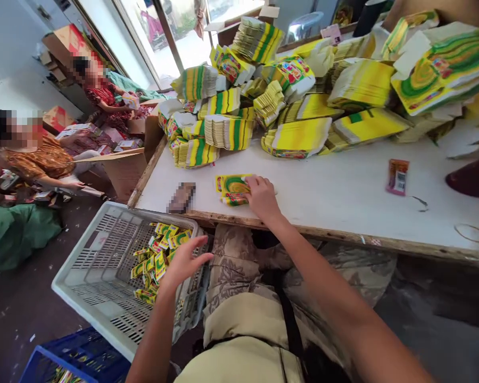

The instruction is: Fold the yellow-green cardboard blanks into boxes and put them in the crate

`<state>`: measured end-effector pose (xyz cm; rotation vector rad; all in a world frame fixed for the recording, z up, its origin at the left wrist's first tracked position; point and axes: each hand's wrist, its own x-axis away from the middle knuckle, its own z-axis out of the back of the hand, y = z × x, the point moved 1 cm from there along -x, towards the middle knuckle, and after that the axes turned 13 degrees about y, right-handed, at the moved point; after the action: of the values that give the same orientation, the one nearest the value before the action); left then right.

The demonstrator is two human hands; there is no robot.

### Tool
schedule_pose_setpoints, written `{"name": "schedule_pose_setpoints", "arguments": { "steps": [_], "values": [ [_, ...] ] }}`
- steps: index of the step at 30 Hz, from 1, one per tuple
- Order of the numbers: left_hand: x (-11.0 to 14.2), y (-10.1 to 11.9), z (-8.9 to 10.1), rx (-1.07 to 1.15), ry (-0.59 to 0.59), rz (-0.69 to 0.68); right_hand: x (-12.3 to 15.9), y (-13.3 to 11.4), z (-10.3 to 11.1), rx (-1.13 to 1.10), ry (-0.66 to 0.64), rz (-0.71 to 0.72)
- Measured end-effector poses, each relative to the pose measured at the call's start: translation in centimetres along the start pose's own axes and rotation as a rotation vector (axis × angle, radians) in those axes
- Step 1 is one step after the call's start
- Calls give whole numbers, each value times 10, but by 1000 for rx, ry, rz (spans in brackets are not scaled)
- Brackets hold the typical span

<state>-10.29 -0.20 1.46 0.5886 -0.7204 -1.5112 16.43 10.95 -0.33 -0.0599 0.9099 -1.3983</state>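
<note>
Okay, the yellow-green carton (pixel 229 185) lies flat at the centre of the frame, near the front edge of the white worktop (pixel 331 199); its long axis runs roughly left to right, about along that edge; a second strip shows just below it, can't tell if separate piece or side panel; the right hand (pixel 262 194) is the nearer one, touching the carton's right end, so the carton extends left from the fingers; those fingers are bent over it, thumb mostly hidden, can't tell whether they clamp or only press; the left hand (pixel 188 260) is lower and left of the carton, well apart from it, thumb and fingers spread with nothing between; it hangs over the right side of the grey crate (pixel 91 322), where small yellow-green cartons (pixel 159 266) lie loose at mixed angles; a blurred dark object (pixel 182 198) sits left of the carton, apart from it; stacks of flat cartons (pixel 299 135) fill the worktop's far side across the upper frame; a pink-orange packet (pixel 397 177) lies at right, a thin ring (pixel 471 233) lower right; blue crate (pixel 35 361) at lower left; two co-workers, one orange-brown sleeve (pixel 35 165), one red sleeve (pixel 98 98), upper left.
</note>
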Motion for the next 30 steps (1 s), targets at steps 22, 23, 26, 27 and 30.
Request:
{"name": "schedule_pose_setpoints", "arguments": {
  "steps": [22,23,26,27,30],
  "values": [
    [-6,56,-64,1074,572,-14,104,-82,38,-879,-206,-293],
    [-5,54,-64,1025,571,-28,101,-77,40,-855,-164,-284],
    [-6,52,-57,851,597,-34,91,-59,48,-761,-63,-227],
    [-7,52,-52,789,566,-39,87,-53,51,-734,-32,-192],
    [-11,57,-30,701,316,-110,78,-35,61,-635,94,-45]
  ]
}}
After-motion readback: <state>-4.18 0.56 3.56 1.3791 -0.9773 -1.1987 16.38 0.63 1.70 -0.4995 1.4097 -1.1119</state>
